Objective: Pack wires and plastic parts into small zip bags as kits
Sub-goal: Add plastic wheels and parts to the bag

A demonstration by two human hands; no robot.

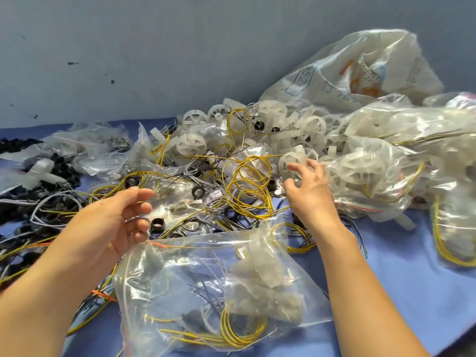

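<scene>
Zip bags crowd a blue table (412, 292), and the biggest container is a printed white sack (360, 73) slumped against the grey wall (128, 47) at far right, its contents hidden. Below it lies a heap of filled clear bags (381, 171) holding white plastic wheels and yellow wire. Nearest the camera sits one large zip bag (206, 292), its orange seal strip at the upper left; inside are coils of yellow wire, thin grey and black wires, dark rings and pale plastic pieces. Smaller sealed bags (85, 143) lie at far left by a pile of black parts (15, 145).

Loose white wheels (192, 143) spread along the wall, and a tangled coil of yellow wire (247, 184) lies between the two hands, with black rings (198, 192) scattered around it.

Bare table shows mainly at lower right, beside the near bag; the left and centre are covered almost to the edge.

Left hand (116, 220) hovers open, fingers loosely curled, gripping nothing, just above the near bag's top corner. Right hand (311, 191) reaches with fingers spread toward a white wheel (289, 161); whether it touches is unclear.
</scene>
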